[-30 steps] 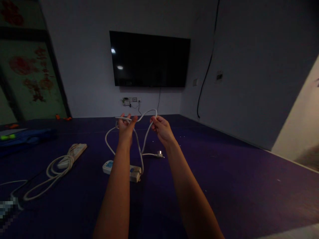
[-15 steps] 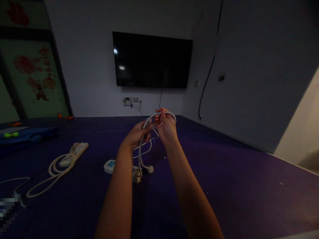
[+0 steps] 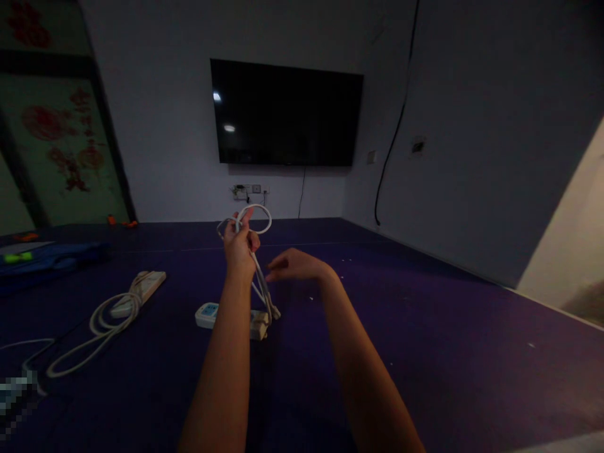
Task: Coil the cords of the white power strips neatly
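Note:
My left hand [image 3: 241, 245] is closed around a bundled white power cord [image 3: 257, 206], whose loops rise above the fingers. Below that hand, the cord's strands hang down to a white power strip [image 3: 258, 326], partly hidden behind my left forearm. The strip lies on the purple surface and shows blue sockets at its left end. A plug [image 3: 275, 313] sits beside its right end. To the right of the hanging strands is my right hand [image 3: 298, 264], its fingers curved and thumb apart. Those fingertips are close to the strands; contact is unclear.
Another white power strip [image 3: 153, 286] with a coiled cord [image 3: 101, 324] lies to the left. Farther back on that side is blue fabric [image 3: 66, 255] with a bright green item. A pixelated object [image 3: 16, 393] occupies the lower left. A television [image 3: 287, 113] hangs on the wall.
My left hand has moved left and turned upward with the cord. My right hand has let go of the upper loop and dropped beside the hanging strands. The loops are drawn smaller.

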The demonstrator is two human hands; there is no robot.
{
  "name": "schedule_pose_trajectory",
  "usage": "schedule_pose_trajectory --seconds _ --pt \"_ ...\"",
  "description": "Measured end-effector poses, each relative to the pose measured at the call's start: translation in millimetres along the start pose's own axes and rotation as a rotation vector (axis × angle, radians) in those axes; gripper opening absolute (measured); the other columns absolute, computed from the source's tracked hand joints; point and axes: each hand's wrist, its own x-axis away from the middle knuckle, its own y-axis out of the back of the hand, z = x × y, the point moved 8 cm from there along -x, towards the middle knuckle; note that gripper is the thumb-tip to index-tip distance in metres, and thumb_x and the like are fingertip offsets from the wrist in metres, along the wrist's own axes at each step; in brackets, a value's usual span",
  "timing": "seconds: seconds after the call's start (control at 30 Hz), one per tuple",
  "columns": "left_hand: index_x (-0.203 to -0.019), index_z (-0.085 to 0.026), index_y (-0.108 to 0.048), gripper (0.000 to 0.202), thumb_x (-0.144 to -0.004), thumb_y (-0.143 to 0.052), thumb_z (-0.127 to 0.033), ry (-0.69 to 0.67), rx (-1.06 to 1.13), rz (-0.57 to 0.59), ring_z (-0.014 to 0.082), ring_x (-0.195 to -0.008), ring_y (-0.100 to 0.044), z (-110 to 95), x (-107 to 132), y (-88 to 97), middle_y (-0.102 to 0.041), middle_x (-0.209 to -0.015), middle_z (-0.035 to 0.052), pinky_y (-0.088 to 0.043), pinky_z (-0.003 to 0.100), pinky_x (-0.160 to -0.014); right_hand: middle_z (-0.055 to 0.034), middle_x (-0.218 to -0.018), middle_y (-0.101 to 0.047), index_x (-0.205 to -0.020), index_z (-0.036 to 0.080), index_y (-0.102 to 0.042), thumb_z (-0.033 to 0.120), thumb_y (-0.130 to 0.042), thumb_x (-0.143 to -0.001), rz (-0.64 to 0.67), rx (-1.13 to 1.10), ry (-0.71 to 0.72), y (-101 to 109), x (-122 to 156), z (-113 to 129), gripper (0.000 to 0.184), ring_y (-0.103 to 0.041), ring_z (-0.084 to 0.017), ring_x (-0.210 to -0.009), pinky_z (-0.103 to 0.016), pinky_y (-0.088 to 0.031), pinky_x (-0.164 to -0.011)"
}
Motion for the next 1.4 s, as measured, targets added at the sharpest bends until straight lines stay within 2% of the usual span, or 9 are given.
schedule_pose_trajectory --seconds 0.1,0.23,0.33,0.5,0.63,0.8,1.1,1.27,1.4 --pt "-0.087 -0.023 -0.049 0.016 -0.076 -0.058 -0.015 -0.057 0.04 0.004 -0.0007 -0.03 -0.036 -5.8 0.9 -0.6 -0.068 -0.104 0.002 -0.022 0.016 -0.031 0.0054 -0.054 -0.054 -0.065 0.011 -0.063 0.035 -0.074 -0.059 0.266 0.122 -0.032 -37.1 -8.0 -9.9 0.026 -0.049 -0.01 -0.057 -0.02 -0.035 -0.055" --pt "-0.085 -0.023 -0.048 0.017 -0.075 -0.057 -0.014 -0.09 0.032 0.028 -0.0005 -0.03 -0.038 -11.3 3.0 -4.3 -0.067 -0.105 0.0027 -0.021 0.016 -0.031 0.0032 -0.057 -0.057 -0.071 0.011 -0.063 0.02 -0.062 -0.071 0.384 -0.091 -0.015 -67.9 -20.6 -12.9 0.009 -0.053 -0.01 -0.06 -0.021 -0.04 -0.062" --pt "-0.086 -0.023 -0.047 0.019 -0.073 -0.059 -0.017 -0.079 0.003 0.035 0.0016 -0.033 -0.045 -18.9 1.7 -3.1 -0.067 -0.106 0.0019 -0.026 0.016 -0.032 0.0063 -0.045 -0.047 -0.07 0.012 -0.059 0.03 -0.057 -0.079 0.386 -0.287 -0.059 -70.7 -22.1 -19.5 0.021 -0.045 -0.007 -0.045 -0.021 -0.039 -0.053" --pt "-0.106 -0.031 -0.042 0.032 -0.079 -0.057 -0.025 -0.053 -0.041 -0.002 0.0117 -0.06 -0.066 -39.6 -1.0 9.7 -0.067 -0.104 0.0008 -0.048 0.022 -0.055 0.0124 -0.038 -0.029 -0.059 0.016 -0.047 0.05 -0.064 -0.07 -0.037 -0.623 -0.034 -23.3 -18.8 -30.2 0.04 -0.026 -0.003 -0.034 -0.018 -0.029 -0.039" --pt "-0.124 -0.036 -0.033 0.043 -0.085 -0.05 -0.037 0.012 -0.163 0.003 0.017 -0.072 -0.069 -45.3 2.2 13.0 -0.069 -0.096 0.0039 -0.052 0.029 -0.066 0.0136 -0.034 -0.023 -0.054 0.017 -0.046 0.041 -0.07 -0.063 -0.323 -0.839 0.006 11.0 -5.6 -38.1 0.036 -0.016 -0.001 -0.031 -0.018 -0.019 -0.034" --pt "-0.137 -0.036 -0.026 0.054 -0.086 -0.036 -0.055 0.155 -0.334 0.087 0.0169 -0.06 -0.068 -41.6 10.6 2.5 -0.069 -0.085 0.0056 -0.053 0.026 -0.058 0.0129 -0.033 -0.018 -0.045 0.019 -0.037 0.03 -0.062 -0.065 -0.563 -0.932 0.06 51.2 18.0 -45.3 0.033 -0.013 -0.002 -0.029 -0.019 -0.017 -0.033" --pt "-0.139 -0.031 -0.029 0.063 -0.083 -0.035 -0.06 0.367 -0.45 0.001 0.0166 -0.048 -0.064 -45.1 22.1 3.9 -0.067 -0.067 0.0052 -0.05 0.023 -0.046 0.0118 -0.034 -0.014 -0.047 0.021 -0.028 0.021 -0.045 -0.07 -1.013 -1.078 0.141 117.0 82.7 -54.8 0.028 -0.01 -0.004 -0.029 -0.019 -0.019 -0.032" --pt "-0.134 -0.026 -0.038 0.052 -0.089 -0.027 -0.05 0.304 -0.446 -0.173 0.0174 -0.041 -0.059 -69.9 16.2 35.2 -0.059 -0.051 0.0016 -0.044 0.022 -0.039 0.0118 -0.039 -0.01 -0.051 0.021 -0.024 0.021 -0.042 -0.07 -1.237 -1.154 0.19 139.2 128.7 -75.6 0.026 -0.009 -0.005 -0.03 -0.019 -0.019 -0.032" --pt "-0.117 -0.022 -0.053 0.043 -0.09 -0.028 -0.042 0.243 -0.339 -0.246 0.0154 -0.046 -0.059 -82.0 7.3 60.7 -0.058 -0.055 0.0019 -0.046 0.023 -0.045 0.0115 -0.04 -0.012 -0.053 0.021 -0.025 0.02 -0.042 -0.069 -1.403 -1.135 0.157 146.4 156.9 -90.8 0.023 -0.011 -0.005 -0.031 -0.018 -0.02 -0.031"
